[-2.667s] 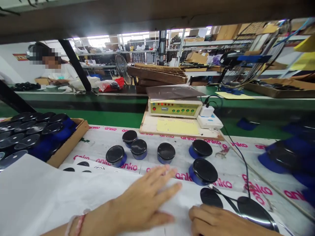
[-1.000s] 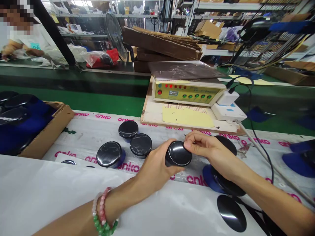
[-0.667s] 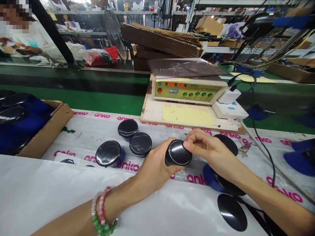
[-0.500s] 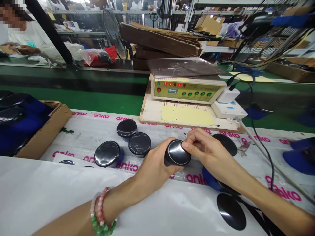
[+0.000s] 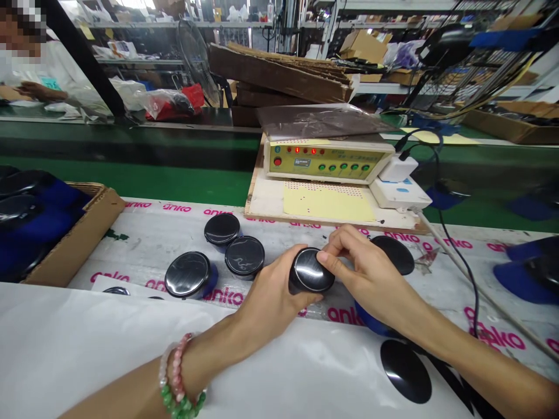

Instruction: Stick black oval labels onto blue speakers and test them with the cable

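My left hand (image 5: 271, 289) is wrapped round a round device with a glossy black top (image 5: 312, 270) and holds it tilted toward me. The fingers of my right hand (image 5: 356, 260) are pinched together at the top's right edge, the thumb touching its rim. Whether they grip a thin film there I cannot tell. To the left stand similar round units: a black-topped one (image 5: 222, 229) at the back, one with a squiggle on its lid (image 5: 244, 256), and a blue-sided one (image 5: 188, 274). A glossy black disc (image 5: 406, 370) lies on the white sheet (image 5: 279, 372) below my right forearm.
A cardboard box (image 5: 89, 233) of blue-and-black units stands at left. Behind the work is a control box (image 5: 325, 163) with lit red digits, beside a white power adapter (image 5: 400, 189) and cables. Another round black piece (image 5: 393, 254) lies behind my right hand. A person's hand (image 5: 41, 91) shows far left.
The view has shifted slightly. Both hands keep nearly the same grip on the round device, and the red lights on the control box have changed.
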Available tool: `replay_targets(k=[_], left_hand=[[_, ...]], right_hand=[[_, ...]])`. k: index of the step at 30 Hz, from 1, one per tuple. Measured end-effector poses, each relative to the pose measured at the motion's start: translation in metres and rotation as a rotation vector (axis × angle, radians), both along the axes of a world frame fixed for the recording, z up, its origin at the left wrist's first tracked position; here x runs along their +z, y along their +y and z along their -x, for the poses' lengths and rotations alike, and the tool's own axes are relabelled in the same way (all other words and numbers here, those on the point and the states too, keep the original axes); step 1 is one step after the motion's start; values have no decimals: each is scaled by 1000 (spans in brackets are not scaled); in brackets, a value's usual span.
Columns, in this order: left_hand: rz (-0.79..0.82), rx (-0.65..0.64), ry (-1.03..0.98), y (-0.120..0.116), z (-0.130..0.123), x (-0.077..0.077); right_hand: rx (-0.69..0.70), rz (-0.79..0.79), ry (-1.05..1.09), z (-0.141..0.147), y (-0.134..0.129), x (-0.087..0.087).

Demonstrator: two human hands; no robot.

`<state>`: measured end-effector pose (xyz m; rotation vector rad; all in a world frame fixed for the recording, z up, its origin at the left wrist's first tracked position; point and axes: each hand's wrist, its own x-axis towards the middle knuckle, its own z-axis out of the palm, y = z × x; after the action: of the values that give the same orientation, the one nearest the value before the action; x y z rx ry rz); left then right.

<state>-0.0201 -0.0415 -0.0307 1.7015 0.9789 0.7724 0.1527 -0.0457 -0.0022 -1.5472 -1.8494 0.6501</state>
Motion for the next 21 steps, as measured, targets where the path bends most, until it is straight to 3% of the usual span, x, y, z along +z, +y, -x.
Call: replay_targets(k=[9, 12, 15, 18, 21], left_hand=[[-105, -18, 101, 2, 2, -1], [-233, -17, 221, 0, 2, -2], [-389, -27, 434, -4, 1, -3], [-582, -72, 572, -7, -1, -6], [-782, -21, 623, -6, -2, -12]], right_hand=[[-14, 33, -163, 4, 7, 6], [-61, -27, -255, -15, 12, 15], [-92, -174, -410, -53, 11, 26], [0, -113, -545, -83, -2, 27], [43, -57, -596, -85, -13, 18]])
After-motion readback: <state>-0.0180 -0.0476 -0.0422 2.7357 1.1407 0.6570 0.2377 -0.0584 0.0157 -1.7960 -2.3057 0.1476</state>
